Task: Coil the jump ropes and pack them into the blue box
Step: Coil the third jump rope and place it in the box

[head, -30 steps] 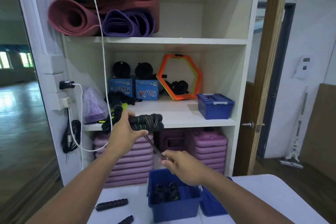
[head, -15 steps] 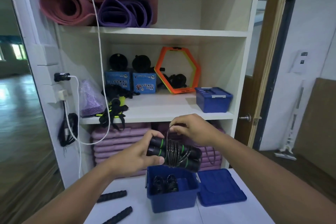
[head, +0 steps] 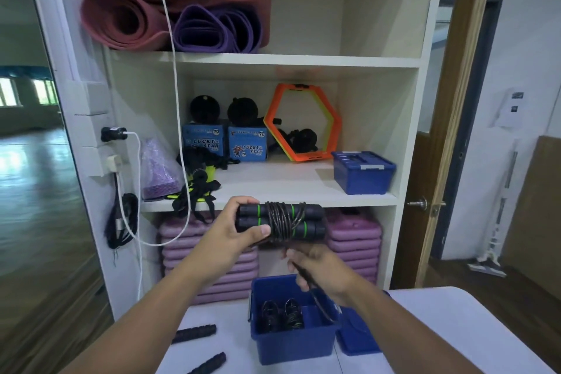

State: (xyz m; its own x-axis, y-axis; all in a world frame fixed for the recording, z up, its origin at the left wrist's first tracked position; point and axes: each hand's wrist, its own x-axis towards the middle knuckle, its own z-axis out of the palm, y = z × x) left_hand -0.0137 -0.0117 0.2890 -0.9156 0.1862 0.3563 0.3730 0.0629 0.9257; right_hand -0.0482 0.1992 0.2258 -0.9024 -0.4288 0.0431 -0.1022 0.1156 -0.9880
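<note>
The jump rope point(head: 280, 219) is held above the blue box point(head: 291, 346): its paired handles lie level, long axis left to right, cord wound round their middle. The left hand point(head: 226, 232) clasps the left ends, thumb pressed on the lower handle. The right hand point(head: 318, 272), above the bundle half a second ago, is now beneath it, fingers apparently pinching the free cord, which trails toward the box.

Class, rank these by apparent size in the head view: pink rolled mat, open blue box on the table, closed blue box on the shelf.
pink rolled mat
open blue box
closed blue box
The open box is nearer the camera, so its real lead is unsure.
</note>
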